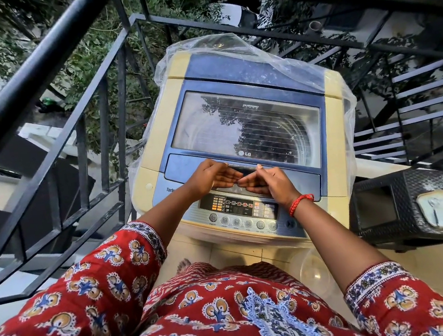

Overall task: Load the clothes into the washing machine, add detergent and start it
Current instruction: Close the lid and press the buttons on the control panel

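Note:
A cream and blue top-loading washing machine (155, 172) stands in front of me, its glass lid (246, 127) down. Through the glass the drum looks dark; I cannot tell what is inside. My left hand (211, 175) and my right hand (268, 183) meet at the lid's front handle recess (242, 169), fingers stretched flat and pointing at each other, palms turned up. Neither hand holds anything. Below them lies the control panel (242, 212) with a row of round buttons. No clothes or detergent are in view.
A clear plastic cover (322, 75) is pushed back over the machine's rear. Black metal railings (81, 144) run along the left and behind. A dark wicker stool (415, 202) with a small tray (439, 208) stands at the right. Metal stairs (412, 120) rise at the far right.

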{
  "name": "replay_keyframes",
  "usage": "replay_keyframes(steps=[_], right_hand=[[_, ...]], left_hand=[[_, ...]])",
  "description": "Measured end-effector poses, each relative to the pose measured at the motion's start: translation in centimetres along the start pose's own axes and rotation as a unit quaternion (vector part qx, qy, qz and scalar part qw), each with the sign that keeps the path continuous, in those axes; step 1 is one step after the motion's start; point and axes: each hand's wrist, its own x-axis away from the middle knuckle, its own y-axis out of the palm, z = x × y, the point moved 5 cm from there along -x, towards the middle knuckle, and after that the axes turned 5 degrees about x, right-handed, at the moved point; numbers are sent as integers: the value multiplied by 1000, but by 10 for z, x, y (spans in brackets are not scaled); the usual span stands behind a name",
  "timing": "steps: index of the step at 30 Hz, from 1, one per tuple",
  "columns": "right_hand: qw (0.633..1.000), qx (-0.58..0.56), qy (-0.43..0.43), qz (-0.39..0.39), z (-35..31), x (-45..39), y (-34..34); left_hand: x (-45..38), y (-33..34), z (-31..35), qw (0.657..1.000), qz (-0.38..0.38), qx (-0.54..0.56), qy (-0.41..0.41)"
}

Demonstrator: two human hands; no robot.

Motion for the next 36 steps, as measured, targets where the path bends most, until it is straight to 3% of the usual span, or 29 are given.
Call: replay_keyframes(steps=[36], right_hand=[[1000,-4,1,5,1,0,-1]], left_hand=[[1,3,3,1000,0,5,-2]])
